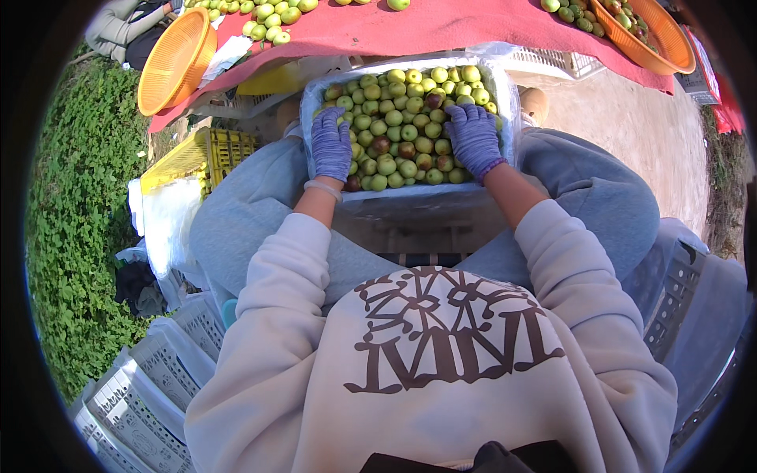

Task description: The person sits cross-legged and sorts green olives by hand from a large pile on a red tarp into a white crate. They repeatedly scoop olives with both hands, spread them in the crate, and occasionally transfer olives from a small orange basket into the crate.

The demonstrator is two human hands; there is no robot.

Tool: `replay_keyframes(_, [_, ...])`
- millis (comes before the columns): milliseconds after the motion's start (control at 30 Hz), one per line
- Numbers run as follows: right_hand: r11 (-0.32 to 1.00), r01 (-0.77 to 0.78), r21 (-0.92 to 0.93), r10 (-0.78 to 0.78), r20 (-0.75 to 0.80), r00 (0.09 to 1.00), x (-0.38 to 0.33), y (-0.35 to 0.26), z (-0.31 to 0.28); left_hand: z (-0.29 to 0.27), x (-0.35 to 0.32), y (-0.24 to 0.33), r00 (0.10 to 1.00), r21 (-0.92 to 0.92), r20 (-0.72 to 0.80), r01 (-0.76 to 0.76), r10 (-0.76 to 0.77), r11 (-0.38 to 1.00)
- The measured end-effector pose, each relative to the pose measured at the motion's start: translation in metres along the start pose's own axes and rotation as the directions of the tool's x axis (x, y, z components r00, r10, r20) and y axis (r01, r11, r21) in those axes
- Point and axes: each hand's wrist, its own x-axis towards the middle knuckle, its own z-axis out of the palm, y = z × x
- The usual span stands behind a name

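Note:
Between my knees stands a lined crate (410,192) filled with green jujubes (404,130), a few of them reddish brown. My left hand (331,146), in a purple knit glove, lies on the fruit along the crate's left side, its fingers stretched forward. Opposite it, my right hand (475,140) in a matching glove rests on the jujubes near the right side, fingers apart. Neither hand appears to grip a fruit, though the undersides of both are hidden.
Ahead is a table with a red cloth (371,31) and loose fruit. Orange baskets stand at its left (180,59) and right (648,35) ends. A yellow crate (229,154) sits left of my knee. Grey crates (154,386) flank me; green plants (79,205) grow at left.

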Motion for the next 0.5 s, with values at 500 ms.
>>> replay_keyframes(500, [0.909, 0.335, 0.250, -0.391, 0.229, 0.891, -0.005, -0.145, 0.036, -0.026, -0.015, -0.022, 0.938, -0.111, -0.133, 0.306, -0.319, 0.946])
